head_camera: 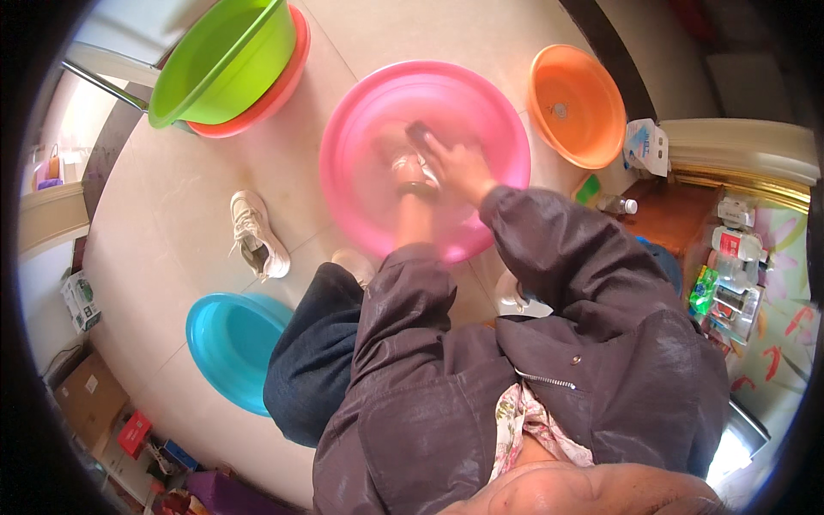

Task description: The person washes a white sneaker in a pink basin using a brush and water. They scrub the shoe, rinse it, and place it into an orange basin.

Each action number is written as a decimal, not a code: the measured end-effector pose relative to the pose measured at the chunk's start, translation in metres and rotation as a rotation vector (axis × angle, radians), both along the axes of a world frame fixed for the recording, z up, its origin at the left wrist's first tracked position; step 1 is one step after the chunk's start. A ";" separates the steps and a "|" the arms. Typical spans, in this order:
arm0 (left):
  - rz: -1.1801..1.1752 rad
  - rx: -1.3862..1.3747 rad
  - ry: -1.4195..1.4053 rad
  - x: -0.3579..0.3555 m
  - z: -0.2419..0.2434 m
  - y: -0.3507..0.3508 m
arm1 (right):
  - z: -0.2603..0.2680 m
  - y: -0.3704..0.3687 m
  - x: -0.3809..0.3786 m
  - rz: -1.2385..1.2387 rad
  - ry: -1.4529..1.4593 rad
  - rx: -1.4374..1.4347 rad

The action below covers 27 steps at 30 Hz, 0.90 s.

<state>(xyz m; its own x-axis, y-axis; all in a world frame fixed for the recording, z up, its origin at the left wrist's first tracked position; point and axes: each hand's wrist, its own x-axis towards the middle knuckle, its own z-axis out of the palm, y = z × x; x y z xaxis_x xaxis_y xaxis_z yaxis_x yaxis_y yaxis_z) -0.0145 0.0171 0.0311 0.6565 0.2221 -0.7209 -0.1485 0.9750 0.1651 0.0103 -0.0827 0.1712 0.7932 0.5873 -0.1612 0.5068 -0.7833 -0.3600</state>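
In front of me stands a large pink plastic basin (344,187), with cloudy liquid visible inside. My left hand (409,170), with a dark bangle at the wrist, reaches down into it and holds a pale, wet item (427,171), apparently a shoe; blur and my fingers hide its outline. Against that item my right hand (465,168) presses a small dark object (420,134) that looks like a brush. A beige lace-up sneaker (259,235) lies on the floor, left of the basin.
A green basin (241,84) rests in a red one (299,64) at upper left. An orange basin (579,106) is at upper right, a blue basin (238,351) by my left knee. Bottles (734,244) and a wooden cabinet (669,215) flank the right side.
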 end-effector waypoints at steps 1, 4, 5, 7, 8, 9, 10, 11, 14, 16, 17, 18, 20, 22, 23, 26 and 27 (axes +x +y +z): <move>0.007 -0.010 -0.008 0.000 -0.006 -0.002 | 0.001 0.008 0.007 -0.056 0.052 -0.062; 0.052 -0.056 -0.077 0.001 -0.019 0.002 | 0.009 0.014 -0.003 -0.076 0.127 -0.049; 0.049 -0.104 -0.058 0.001 -0.022 0.005 | 0.014 0.004 -0.020 -0.047 0.103 0.024; -0.036 -0.056 -0.046 0.000 -0.023 0.011 | 0.018 -0.013 -0.045 -0.019 0.171 -0.079; -0.075 -0.050 -0.022 0.000 -0.020 0.011 | 0.016 -0.012 -0.045 -0.022 0.126 -0.064; -0.100 -0.045 -0.003 -0.001 -0.016 0.011 | 0.015 -0.013 -0.043 -0.025 0.197 -0.157; -0.130 -0.046 0.020 -0.003 -0.010 0.007 | 0.013 -0.013 -0.042 -0.005 0.088 -0.087; -0.171 -0.041 0.049 -0.005 -0.003 0.001 | 0.008 -0.001 -0.025 0.011 0.035 -0.084; -0.164 0.119 0.095 -0.011 0.013 -0.011 | 0.004 0.015 -0.009 -0.045 0.073 -0.111; -0.148 0.173 0.094 -0.011 0.013 -0.009 | 0.006 0.016 -0.010 -0.077 0.144 -0.097; -0.149 0.114 0.084 -0.011 0.010 -0.007 | 0.011 0.006 -0.025 -0.061 0.154 -0.099; -0.128 0.086 0.054 -0.009 0.005 -0.003 | 0.014 -0.003 -0.034 -0.042 0.195 -0.139; -0.219 -0.012 0.034 -0.006 -0.007 0.000 | 0.015 -0.008 -0.038 -0.062 0.214 -0.056; -0.137 -0.044 0.017 -0.004 -0.016 -0.006 | 0.016 -0.006 -0.035 -0.095 0.142 -0.017; -0.110 -0.085 0.012 -0.005 -0.020 -0.010 | 0.014 0.003 -0.023 -0.114 0.092 0.036; -0.081 -0.031 0.028 -0.008 -0.027 -0.009 | 0.014 0.013 -0.016 -0.144 0.136 0.019; -0.045 -0.126 0.045 -0.008 -0.028 -0.006 | 0.014 0.016 -0.016 -0.116 0.206 -0.025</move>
